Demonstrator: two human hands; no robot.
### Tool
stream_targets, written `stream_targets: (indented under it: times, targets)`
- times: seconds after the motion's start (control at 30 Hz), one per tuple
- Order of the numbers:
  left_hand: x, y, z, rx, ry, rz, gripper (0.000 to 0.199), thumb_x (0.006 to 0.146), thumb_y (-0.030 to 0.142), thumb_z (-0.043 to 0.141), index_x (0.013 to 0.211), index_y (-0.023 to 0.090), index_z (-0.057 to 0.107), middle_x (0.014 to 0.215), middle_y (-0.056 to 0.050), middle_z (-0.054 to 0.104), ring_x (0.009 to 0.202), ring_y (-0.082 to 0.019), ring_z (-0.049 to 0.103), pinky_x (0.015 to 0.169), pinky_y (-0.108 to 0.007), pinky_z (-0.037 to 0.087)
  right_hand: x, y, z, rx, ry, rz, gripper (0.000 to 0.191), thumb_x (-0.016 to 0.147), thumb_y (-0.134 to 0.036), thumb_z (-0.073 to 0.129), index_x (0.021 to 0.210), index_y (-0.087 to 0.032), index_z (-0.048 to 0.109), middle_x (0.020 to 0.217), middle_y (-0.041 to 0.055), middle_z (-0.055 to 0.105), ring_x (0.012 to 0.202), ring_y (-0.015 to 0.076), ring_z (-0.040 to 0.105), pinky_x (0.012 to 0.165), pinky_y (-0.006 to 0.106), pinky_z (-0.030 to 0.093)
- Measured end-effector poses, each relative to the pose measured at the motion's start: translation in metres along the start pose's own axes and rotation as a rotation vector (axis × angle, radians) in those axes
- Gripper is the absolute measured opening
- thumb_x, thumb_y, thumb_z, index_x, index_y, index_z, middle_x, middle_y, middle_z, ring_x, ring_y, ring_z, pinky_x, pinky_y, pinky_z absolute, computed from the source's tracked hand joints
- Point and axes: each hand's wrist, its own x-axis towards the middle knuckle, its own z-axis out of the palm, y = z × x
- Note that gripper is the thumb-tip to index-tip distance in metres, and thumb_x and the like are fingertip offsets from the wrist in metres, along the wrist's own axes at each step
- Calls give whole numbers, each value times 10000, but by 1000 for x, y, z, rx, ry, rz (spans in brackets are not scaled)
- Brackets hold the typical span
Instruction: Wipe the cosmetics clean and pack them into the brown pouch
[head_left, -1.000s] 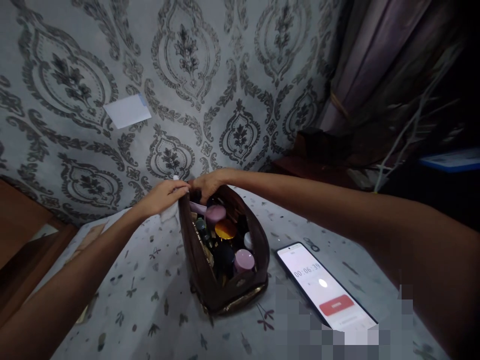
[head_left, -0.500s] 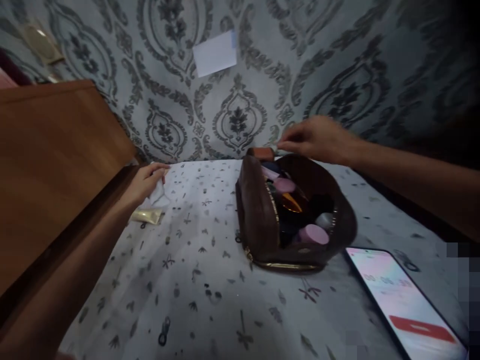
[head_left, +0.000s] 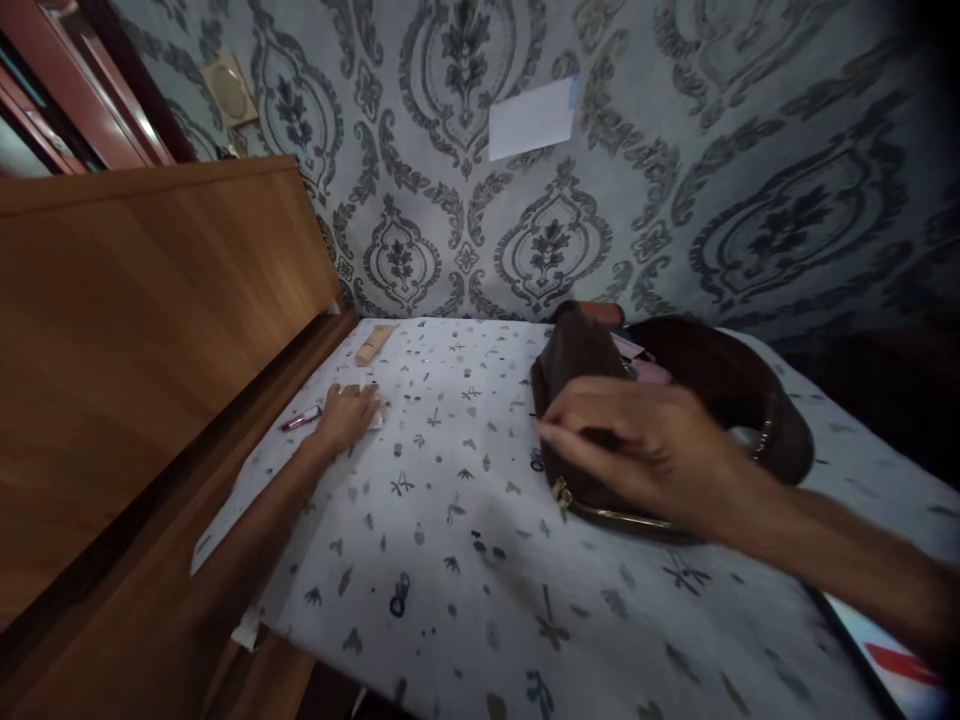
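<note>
The fingers (head_left: 559, 432) of the right hand (head_left: 645, 450) are bunched loosely in front of the brown toiletry pouch (head_left: 577, 350), their tips near its zip side; whether they pinch the zip pull or only hover I cannot tell — the hand is blurred. The left hand (head_left: 346, 415) lies flat, fingers spread, on a small white tissue (head_left: 375, 415) near the left edge of the patterned tablecloth (head_left: 465, 560); it grips nothing that shows. Just beside it lies a red-capped pen-like stick (head_left: 301, 420), and further back a beige tube (head_left: 373, 345). The pouch sits toward the right rear of the cloth, gaping, pink items visible inside. The work looks to be at the sorting stage — pieces laid out at the left, the pouch tended at the right; any next move on the zip calls for a steadying grip on the soft leather side.
</note>
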Motion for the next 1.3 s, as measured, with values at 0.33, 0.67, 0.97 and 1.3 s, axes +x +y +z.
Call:
stream_targets:
  times: [0.33, 0.67, 0.97, 1.3]
  targets:
    - [12, 5, 3, 93, -64, 56, 400, 1017, 382, 380, 1085, 135, 688, 1157, -189, 663, 1133, -326, 586, 962, -468, 382, -30, -15, 124, 487, -251, 454, 427, 897, -494, 584, 620, -171, 600, 608, -3, 568, 581, 108, 494, 567, 229, 364]
    - [10, 18, -9, 17, -106, -47, 392, 968, 440, 495, 1095, 118, 679, 1150, -197, 688, 1085, -335, 645, 894, -425, 454, -46, -18, 174, 883, -243, 733, 425, 747, -571, 715, 644, -166, 634, 629, 5, 607, 579, 103, 498, 573, 238, 393]
    - [-3, 61, -42, -156, -3, -122, 432, 1021, 470, 380, 906, 173, 672, 899, -97, 716, 863, -241, 667, 734, -315, 418, -63, -11, 198, 1080, 48, 814, 623, 678, -594, 821, 1138, -200, 671, 1131, 93, 669, 955, 199, 679, 799, 336, 555]
    - [-20, 152, -33, -1363, 52, -158, 594, 863, 712, 488, 553, 215, 394, 511, 53, 349, 508, -104, 346, 503, -264, 267, -65, -23, 190, 1243, 169, 732, 504, 840, -601, 686, 1181, -246, 580, 1065, 40, 665, 831, 156, 635, 686, 276, 561]
